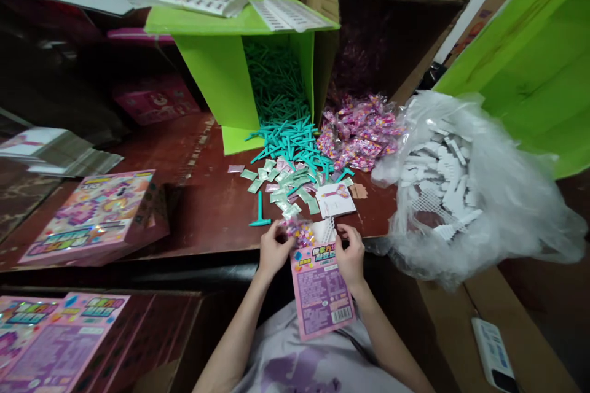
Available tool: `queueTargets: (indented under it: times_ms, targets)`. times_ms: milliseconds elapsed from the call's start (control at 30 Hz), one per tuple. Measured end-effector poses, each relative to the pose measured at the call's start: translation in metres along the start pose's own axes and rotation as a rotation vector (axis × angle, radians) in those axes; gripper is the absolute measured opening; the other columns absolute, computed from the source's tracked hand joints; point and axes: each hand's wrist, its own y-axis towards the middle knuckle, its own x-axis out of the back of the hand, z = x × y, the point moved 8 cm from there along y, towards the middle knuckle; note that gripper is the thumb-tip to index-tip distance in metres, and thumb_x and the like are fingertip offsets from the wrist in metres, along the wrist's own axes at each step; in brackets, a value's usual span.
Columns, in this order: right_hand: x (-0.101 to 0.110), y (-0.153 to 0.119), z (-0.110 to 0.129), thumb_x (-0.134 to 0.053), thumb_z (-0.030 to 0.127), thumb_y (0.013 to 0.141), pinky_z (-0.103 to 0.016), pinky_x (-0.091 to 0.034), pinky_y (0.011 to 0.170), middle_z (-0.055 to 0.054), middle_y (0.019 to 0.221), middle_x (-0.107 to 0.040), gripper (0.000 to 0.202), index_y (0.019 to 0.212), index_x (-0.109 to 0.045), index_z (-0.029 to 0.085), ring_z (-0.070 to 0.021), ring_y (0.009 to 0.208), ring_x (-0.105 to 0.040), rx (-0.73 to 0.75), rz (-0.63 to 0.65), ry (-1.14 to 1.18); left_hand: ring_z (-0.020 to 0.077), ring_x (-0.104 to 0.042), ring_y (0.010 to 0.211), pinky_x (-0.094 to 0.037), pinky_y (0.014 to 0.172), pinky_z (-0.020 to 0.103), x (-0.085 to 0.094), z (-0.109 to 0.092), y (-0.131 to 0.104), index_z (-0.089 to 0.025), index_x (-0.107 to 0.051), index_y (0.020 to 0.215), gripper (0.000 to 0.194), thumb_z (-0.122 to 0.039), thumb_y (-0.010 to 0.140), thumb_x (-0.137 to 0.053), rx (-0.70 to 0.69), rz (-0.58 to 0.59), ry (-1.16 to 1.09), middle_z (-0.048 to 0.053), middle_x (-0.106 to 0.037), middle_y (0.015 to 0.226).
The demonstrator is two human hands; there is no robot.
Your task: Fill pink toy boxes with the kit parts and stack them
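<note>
My left hand (275, 252) is closed at the open top of a pink and purple printed box (322, 295), its fingers on a clear bag of small coloured pieces (302, 233). My right hand (351, 255) grips the box's upper right edge, beside a white perforated plastic strip (328, 230) that stands at the opening. The box's barcode side faces up, its lower end over my lap. Just beyond lie a teal plastic hammer (260, 212), a white printed leaflet stack (336, 199) and several green and pink sachets (279, 195).
A green carton (212, 80) spills teal hammers (288, 141). Beside it, bagged coloured pieces (362, 132) pour from a brown carton (401, 31). At right sits a clear bag of white plastic parts (442, 178). Pink boxes (96, 212) lie at left; leaflet stacks (55, 150) stand behind them.
</note>
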Motion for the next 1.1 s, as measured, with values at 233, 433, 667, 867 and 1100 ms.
queueTargets:
  times_ms: [233,433,667,867,1100]
  targets:
    - [-0.019,-0.005,-0.008,-0.049,0.027,0.084,-0.036,-0.047,0.080,-0.010,0.099,-0.062,0.024,0.104,-0.061,0.018,-0.0212,0.086,-0.057,-0.080,0.053,0.140,0.0212,-0.054,0.082,-0.038,0.082,0.039,-0.008,-0.018,-0.020,-0.019,-0.060,0.055,0.034,-0.034,0.085,-0.052,-0.083,-0.040,0.348,0.005,-0.064,0.080]
    - [-0.020,-0.022,-0.021,-0.053,0.041,0.083,-0.036,-0.047,0.089,-0.010,0.114,-0.063,0.036,0.111,-0.059,0.019,-0.0236,0.104,-0.059,-0.469,0.106,0.546,0.0238,-0.050,0.106,-0.040,0.090,0.036,0.005,-0.049,-0.055,-0.018,-0.057,0.061,0.023,-0.028,0.082,-0.055,-0.127,-0.233,-0.018,0.009,-0.051,0.110]
    - [-0.036,-0.052,0.033,-0.061,0.035,0.077,-0.038,-0.052,0.080,-0.007,0.107,-0.069,0.035,0.108,-0.062,0.020,-0.0257,0.095,-0.065,-0.746,0.416,1.127,0.0215,-0.052,0.112,-0.043,0.081,0.025,0.025,-0.052,-0.053,-0.022,-0.049,0.107,0.054,-0.005,0.056,-0.051,0.142,-0.117,-0.361,0.006,-0.054,0.120]
    - [-0.051,-0.061,0.043,-0.059,0.008,0.060,-0.035,-0.050,0.085,-0.007,0.099,-0.071,0.044,0.103,-0.062,0.016,-0.0242,0.092,-0.067,-0.837,0.541,1.236,0.0187,-0.057,0.096,-0.044,0.074,0.022,0.025,-0.027,-0.062,-0.019,-0.054,0.099,0.048,-0.008,0.052,-0.055,0.448,-0.116,-0.597,0.003,-0.062,0.106]
    - [-0.047,-0.057,0.030,-0.056,0.004,0.054,-0.029,-0.051,0.071,-0.005,0.093,-0.072,0.051,0.103,-0.060,0.018,-0.0215,0.081,-0.068,-0.875,0.453,1.177,0.0115,-0.057,0.065,-0.044,0.059,0.019,0.009,-0.027,-0.070,-0.019,-0.052,0.095,0.043,-0.015,0.054,-0.065,0.625,-0.053,-0.819,-0.002,-0.063,0.079]
